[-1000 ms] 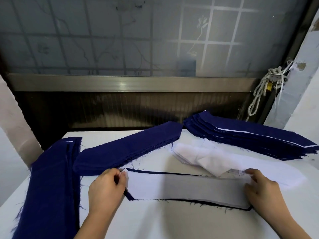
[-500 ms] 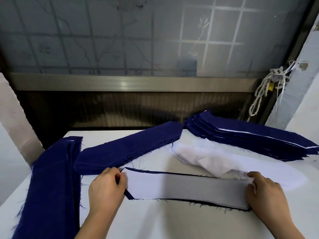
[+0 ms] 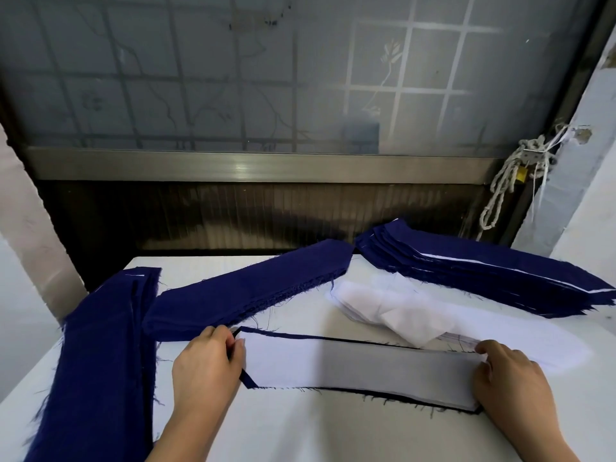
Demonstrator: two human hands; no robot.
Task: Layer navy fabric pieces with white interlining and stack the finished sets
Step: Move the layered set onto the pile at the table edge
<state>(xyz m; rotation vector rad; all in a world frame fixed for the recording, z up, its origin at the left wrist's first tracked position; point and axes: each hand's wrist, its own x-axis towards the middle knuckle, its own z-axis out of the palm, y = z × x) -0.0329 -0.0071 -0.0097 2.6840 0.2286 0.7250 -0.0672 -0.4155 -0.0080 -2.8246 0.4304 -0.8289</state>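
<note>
Frosted glass with a grid pattern [image 3: 233, 78] stands behind a white desk [image 3: 300, 428], and near its front edge lies the set in work: a long white interlining strip [image 3: 350, 365] placed on a navy piece [image 3: 283, 335], whose dark border shows along the far side and at the left corner. The left hand [image 3: 203, 365] pinches the left end of the navy piece between thumb and fingers. The right hand [image 3: 513, 378] lies with bent fingers over the right end, but whether it pinches or only presses I cannot tell. Both layers look thin, light and soft, with fraying threads, so I judge that they slide easily on each other and will sag if lifted in the middle; holding both ends together seems the safest. Just behind the set is a loose heap of white interlining [image 3: 400, 311]. Toward the far right corner rests the finished stack [image 3: 483, 278], with white lines between the navy layers. A pile of navy pieces [image 3: 250, 288] lies toward the far edge, and another navy pile [image 3: 100, 345] runs along the left edge.
</note>
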